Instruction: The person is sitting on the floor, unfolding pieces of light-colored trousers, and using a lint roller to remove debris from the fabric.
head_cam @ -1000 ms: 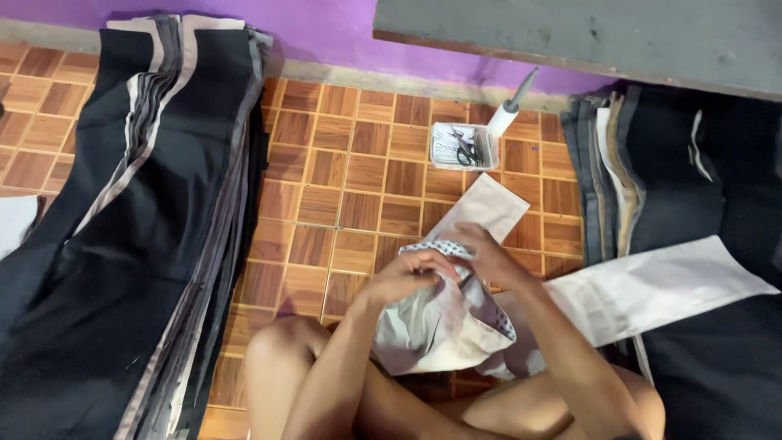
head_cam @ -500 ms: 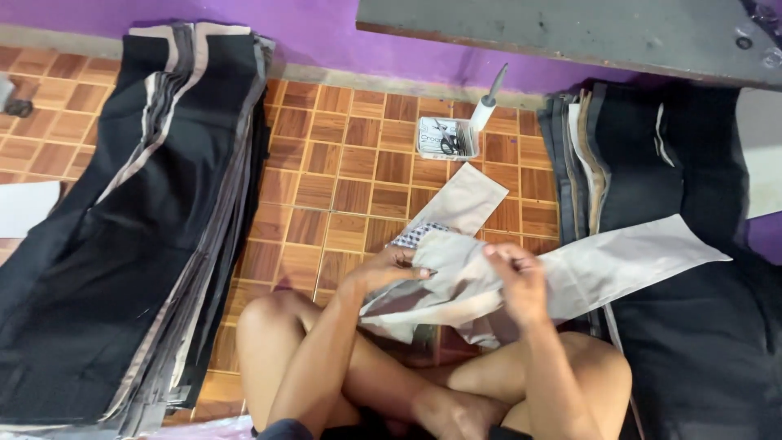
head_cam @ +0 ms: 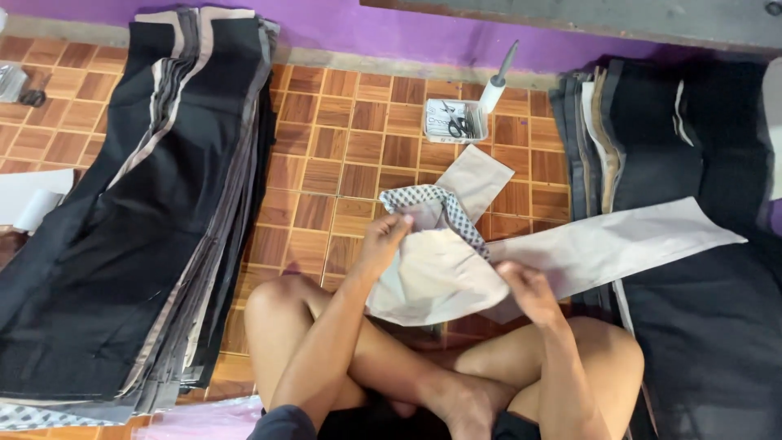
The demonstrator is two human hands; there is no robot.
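I sit cross-legged on a brown tiled floor. My left hand [head_cam: 384, 242] grips the upper left edge of a beige fabric piece [head_cam: 436, 273] that has a black-and-white patterned lining strip [head_cam: 446, 204] folded over its top. My right hand [head_cam: 525, 287] pinches the same piece at its lower right, where a long pale fabric panel [head_cam: 619, 240] stretches off to the right. Another beige cut piece [head_cam: 475, 178] lies on the floor just beyond.
A tall stack of dark trouser pieces [head_cam: 138, 204] lies on the left and another dark stack [head_cam: 692, 212] on the right. A small box with scissors [head_cam: 454, 121] and a white bottle [head_cam: 494, 88] stand near the purple wall [head_cam: 358, 28]. White paper [head_cam: 28, 200] lies far left.
The view has shifted and both hands have spread apart on the beige piece: the left hand rose to its upper edge, the right hand slid to its lower right, unfolding it.
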